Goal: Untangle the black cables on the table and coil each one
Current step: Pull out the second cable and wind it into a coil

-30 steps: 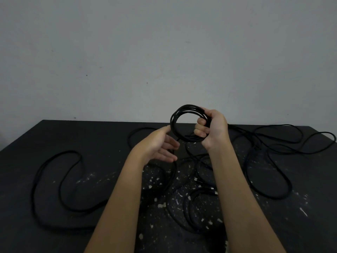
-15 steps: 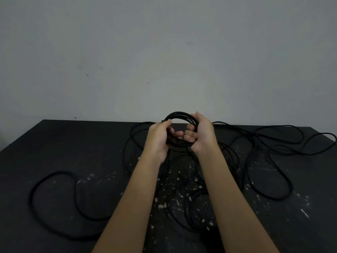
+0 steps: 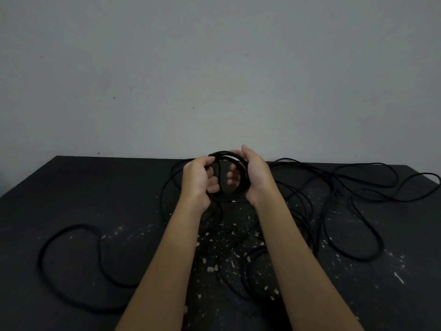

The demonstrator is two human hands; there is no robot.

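**Black cables (image 3: 367,258) loose on the table (image 3: 71,199), one coil (image 3: 223,154) held in both hands**

The coil is a small ring of several turns, held upright above the far middle of the table, close to the wall (image 3: 214,68). The left hand (image 3: 196,180) grips the ring's left side, fingers curled round the strands and poking into the opening. The right hand (image 3: 257,177) holds the right side – fingers hooked through the ring from behind, thumb along its upper edge. Both grips are closed on the cable, and the two hands sit close together with only the ring's opening between them.

Strands trail from the ring down to the tabletop. To the right, long loops cross one another in a tangle that reaches the table's right edge. To the left, a single wide loop (image 3: 71,227) lies well apart from the rest. Nearer the person, beside the right forearm, a few rounder turns (image 3: 250,278) lie flat – hard to trace in the dim light. White flecks (image 3: 210,268) speckle the dark surface between the forearms.
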